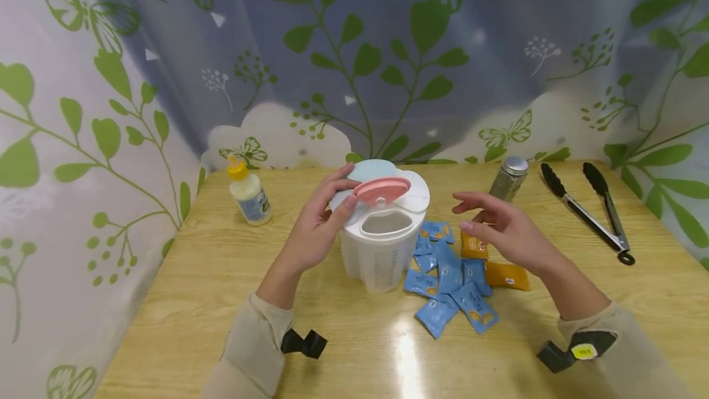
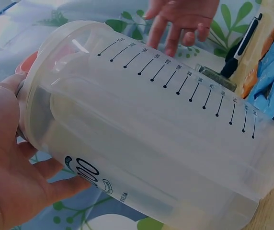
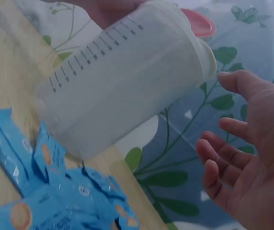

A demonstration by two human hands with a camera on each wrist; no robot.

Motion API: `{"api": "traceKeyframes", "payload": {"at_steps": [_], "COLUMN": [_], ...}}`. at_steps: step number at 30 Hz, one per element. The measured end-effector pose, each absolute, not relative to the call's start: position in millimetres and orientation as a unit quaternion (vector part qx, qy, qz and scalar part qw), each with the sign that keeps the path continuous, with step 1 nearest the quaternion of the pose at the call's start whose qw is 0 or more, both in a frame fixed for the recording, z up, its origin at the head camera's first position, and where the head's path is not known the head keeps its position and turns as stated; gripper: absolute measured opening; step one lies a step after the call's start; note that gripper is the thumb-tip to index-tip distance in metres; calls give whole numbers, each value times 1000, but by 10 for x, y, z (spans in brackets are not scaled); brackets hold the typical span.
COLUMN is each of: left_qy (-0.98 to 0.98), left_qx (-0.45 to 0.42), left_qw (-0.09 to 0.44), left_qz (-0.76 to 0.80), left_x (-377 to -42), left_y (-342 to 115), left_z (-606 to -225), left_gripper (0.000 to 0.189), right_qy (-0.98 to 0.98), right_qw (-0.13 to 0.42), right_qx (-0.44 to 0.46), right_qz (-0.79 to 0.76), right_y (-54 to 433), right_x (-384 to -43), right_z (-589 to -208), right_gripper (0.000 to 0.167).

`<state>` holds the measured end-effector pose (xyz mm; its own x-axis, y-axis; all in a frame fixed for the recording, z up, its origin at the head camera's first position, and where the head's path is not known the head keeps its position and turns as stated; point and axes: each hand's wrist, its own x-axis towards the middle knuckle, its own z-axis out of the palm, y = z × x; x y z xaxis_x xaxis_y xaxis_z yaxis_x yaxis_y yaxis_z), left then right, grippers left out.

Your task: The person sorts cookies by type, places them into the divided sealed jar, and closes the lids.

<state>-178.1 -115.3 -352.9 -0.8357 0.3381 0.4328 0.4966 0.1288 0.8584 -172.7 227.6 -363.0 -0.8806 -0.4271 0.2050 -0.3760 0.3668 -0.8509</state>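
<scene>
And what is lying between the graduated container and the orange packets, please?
In the head view, a loose pile of blue snack packets, some overlapping one another, lies between the graduated container and the orange packets.

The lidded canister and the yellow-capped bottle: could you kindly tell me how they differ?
The lidded canister is much bulkier than the yellow-capped bottle. The canister's pink flap is raised, while a yellow cap tops the bottle. The left hand holds the canister; no hand touches the bottle. Both stand upright on the wooden table.
</scene>
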Motion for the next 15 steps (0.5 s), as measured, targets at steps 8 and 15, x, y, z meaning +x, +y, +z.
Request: {"api": "traceKeyframes", "payload": {"at_steps": [8,15], "left_qy": [-742,-731], "left_qx": [-273,-262], "left_qw": [68,49], "left_qz": [-609,-628], "left_x": [-1784,-1767], "left_y": [-1126,-1135], "left_z": [-3530,-3534], "left_gripper": [29,33], "right_qy": [851,853], "right_qw": [43,72], "right_qx": [-210,-180], "right_qz": [-479,-485], "right_y": [2498,2634], "right_x": [-1732,-1822], "right_z": [-3905,-4208], "right_gripper": [49,54]}}
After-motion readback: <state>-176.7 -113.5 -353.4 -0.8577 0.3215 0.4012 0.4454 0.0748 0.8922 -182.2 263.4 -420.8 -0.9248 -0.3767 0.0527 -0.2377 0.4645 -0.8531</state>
